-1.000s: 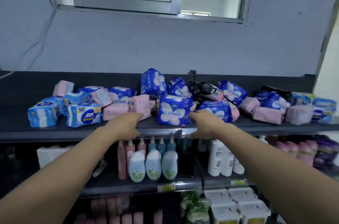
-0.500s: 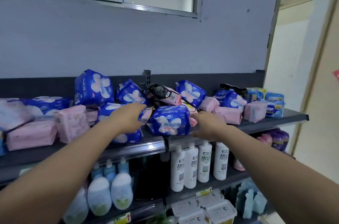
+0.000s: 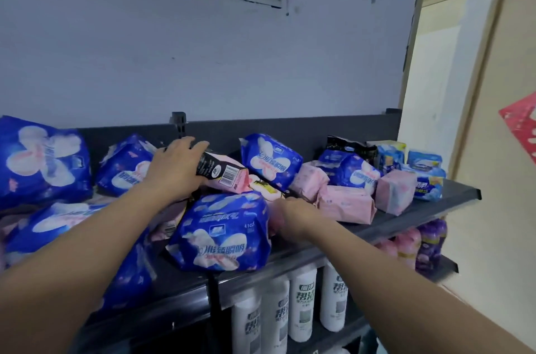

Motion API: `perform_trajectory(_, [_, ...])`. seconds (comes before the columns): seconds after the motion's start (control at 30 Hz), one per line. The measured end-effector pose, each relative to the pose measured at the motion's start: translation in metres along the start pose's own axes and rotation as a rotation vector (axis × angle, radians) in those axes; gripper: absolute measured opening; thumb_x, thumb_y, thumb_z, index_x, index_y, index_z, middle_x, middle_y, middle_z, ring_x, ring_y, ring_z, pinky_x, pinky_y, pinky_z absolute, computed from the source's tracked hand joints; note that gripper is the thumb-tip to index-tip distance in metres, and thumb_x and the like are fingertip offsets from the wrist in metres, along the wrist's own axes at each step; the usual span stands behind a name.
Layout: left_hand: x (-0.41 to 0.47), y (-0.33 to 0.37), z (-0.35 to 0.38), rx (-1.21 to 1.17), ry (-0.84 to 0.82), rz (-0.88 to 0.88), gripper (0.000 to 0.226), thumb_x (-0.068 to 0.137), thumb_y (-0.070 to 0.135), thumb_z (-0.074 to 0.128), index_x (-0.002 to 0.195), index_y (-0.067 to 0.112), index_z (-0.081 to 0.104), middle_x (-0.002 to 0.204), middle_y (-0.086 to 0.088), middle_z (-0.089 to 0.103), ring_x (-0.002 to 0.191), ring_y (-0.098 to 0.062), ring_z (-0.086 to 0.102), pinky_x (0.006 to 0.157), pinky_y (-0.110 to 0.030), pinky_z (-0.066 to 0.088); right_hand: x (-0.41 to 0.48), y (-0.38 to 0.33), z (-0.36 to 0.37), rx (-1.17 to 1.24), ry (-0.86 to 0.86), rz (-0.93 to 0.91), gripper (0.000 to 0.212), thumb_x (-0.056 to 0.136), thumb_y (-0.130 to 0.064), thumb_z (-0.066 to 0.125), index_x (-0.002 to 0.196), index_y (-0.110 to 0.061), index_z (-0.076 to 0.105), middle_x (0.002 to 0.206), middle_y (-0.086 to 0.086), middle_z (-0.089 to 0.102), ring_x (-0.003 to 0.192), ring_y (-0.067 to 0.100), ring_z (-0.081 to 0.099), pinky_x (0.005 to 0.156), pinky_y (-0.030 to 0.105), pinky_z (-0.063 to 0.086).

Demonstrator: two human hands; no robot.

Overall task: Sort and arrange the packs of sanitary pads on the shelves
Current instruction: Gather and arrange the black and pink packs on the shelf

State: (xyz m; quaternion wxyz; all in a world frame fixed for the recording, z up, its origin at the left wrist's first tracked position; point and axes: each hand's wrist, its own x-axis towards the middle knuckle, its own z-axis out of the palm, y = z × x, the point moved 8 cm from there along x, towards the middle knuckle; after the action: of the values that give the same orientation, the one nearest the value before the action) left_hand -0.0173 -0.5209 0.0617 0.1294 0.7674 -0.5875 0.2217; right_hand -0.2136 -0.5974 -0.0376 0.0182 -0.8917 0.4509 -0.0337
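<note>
Across the top shelf packs lay jumbled. Our left hand had left the blue pack at the front edge and gripped the black-and-pink pack behind it, so sorting began; of our right hand, we couldn't tell the grip.

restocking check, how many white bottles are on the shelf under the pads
4 white bottles, in a row under the pad shelf: leftmost, second, third, rightmost. More may be hidden behind them.

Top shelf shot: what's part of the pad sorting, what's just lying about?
Job: blue packs, pink packs, black-and-pink pack, light-blue packs, top shelf.
Lying about: white bottles, pink and purple bottles, red paper.
</note>
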Motion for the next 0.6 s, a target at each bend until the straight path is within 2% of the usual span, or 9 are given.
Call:
perform_trajectory(0.07, [0.013,0.002,0.000,-0.047,0.052,0.031,0.067,0.076,0.044,0.075,0.134,0.025,0.048,0.130,-0.004,0.052,0.120,-0.026,0.049,0.095,-0.044,0.045,0.019,0.004,0.012,0.024,0.005,0.020,0.047,0.094,-0.038,0.051,0.134,-0.015,0.043,0.135,0.014,0.049,0.117,0.032,0.051,0.093,0.045,0.047])
perform_trajectory(0.17, [0.025,0.000,-0.011,-0.173,0.146,0.044,0.046,0.076,0.036,0.076,0.116,0.021,0.059,0.111,-0.002,0.059,0.106,-0.028,0.056,0.086,-0.046,0.048,0.036,0.007,0.016,0.007,0.079,0.010,0.045,0.094,-0.037,0.052,0.133,-0.016,0.045,0.131,0.012,0.053,0.113,0.031,0.056,0.085,0.041,0.047])
perform_trajectory(0.3, [0.032,-0.004,-0.028,-0.246,0.314,-0.045,0.035,0.088,0.041,0.063,0.110,0.014,0.058,0.102,-0.006,0.061,0.095,-0.031,0.058,0.074,-0.041,0.047,0.047,0.013,-0.004,0.013,0.240,-0.074,0.028,0.090,-0.031,0.060,0.113,-0.015,0.062,0.114,0.010,0.065,0.104,0.030,0.062,0.079,0.035,0.048])
perform_trajectory(0.4, [0.034,-0.007,-0.045,-0.348,0.488,-0.217,0.037,0.093,0.045,0.055,0.102,0.009,0.055,0.092,-0.007,0.055,0.085,-0.029,0.053,0.069,-0.039,0.039,0.054,0.039,-0.038,0.267,0.466,-0.009,0.017,0.090,-0.027,0.056,0.101,-0.014,0.061,0.103,0.010,0.067,0.097,0.031,0.062,0.068,0.031,0.037])
perform_trajectory(0.47, [0.034,-0.013,-0.054,-0.544,0.609,-0.350,0.039,0.094,0.044,0.054,0.098,0.005,0.055,0.091,-0.011,0.055,0.084,-0.027,0.050,0.071,-0.039,0.037,0.060,0.064,-0.063,0.571,0.582,0.038,0.013,0.092,-0.021,0.051,0.082,-0.016,0.058,0.085,0.008,0.064,0.084,0.031,0.056,0.065,0.031,0.033])
perform_trajectory(0.5, [0.033,-0.019,-0.053,-0.690,0.651,-0.423,0.038,0.094,0.044,0.054,0.094,0.006,0.056,0.088,-0.009,0.054,0.081,-0.024,0.049,0.072,-0.037,0.037,0.061,0.075,-0.075,0.700,0.616,0.057,0.022,0.093,-0.019,0.049,0.071,-0.017,0.051,0.073,0.003,0.058,0.076,0.028,0.051,0.062,0.032,0.031])
perform_trajectory(0.6, [0.028,-0.031,-0.036,-1.291,0.714,-0.590,0.032,0.088,0.050,0.059,0.079,0.019,0.058,0.087,-0.003,0.062,0.075,-0.016,0.057,0.071,-0.033,0.046,0.072,0.104,-0.094,0.911,0.635,0.106,0.035,0.093,-0.017,0.048,0.059,-0.018,0.039,0.059,-0.006,0.042,0.068,0.022,0.041,0.061,0.031,0.032])
